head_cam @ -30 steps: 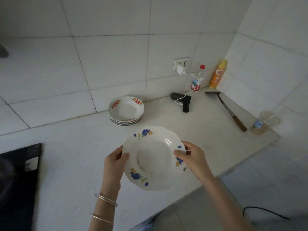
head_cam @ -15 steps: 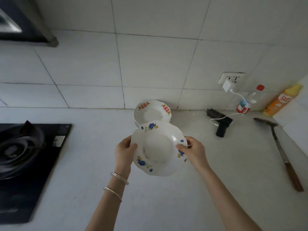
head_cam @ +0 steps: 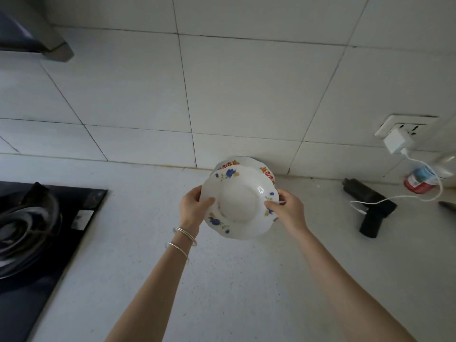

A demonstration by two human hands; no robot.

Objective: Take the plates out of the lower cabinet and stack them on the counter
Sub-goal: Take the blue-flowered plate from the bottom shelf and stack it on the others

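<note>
Left hand (head_cam: 195, 208) and right hand (head_cam: 287, 213) holding blue-flowered plate (head_cam: 237, 206) by the stack (head_cam: 267, 172)

Both are gripping opposite rims at frame centre, above the worktop (head_cam: 222, 280). Lowered off-centre, the plate risks sliding or chipping. Being round, it is showing no long axis; its hollow is facing up.

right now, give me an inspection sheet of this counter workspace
surface: white speckled counter, no spills seen
job's things: blue-flowered plate held above the counter, overlapping the red-patterned stack by the wall; contact unclear
clutter: black handheld device, red-labelled bottle
hands: left hand and right hand each grip the plate's rim
cables: white cable runs from charger in the socket to the device
surroundings: gas stove at left, range hood above it, tiled wall
</note>
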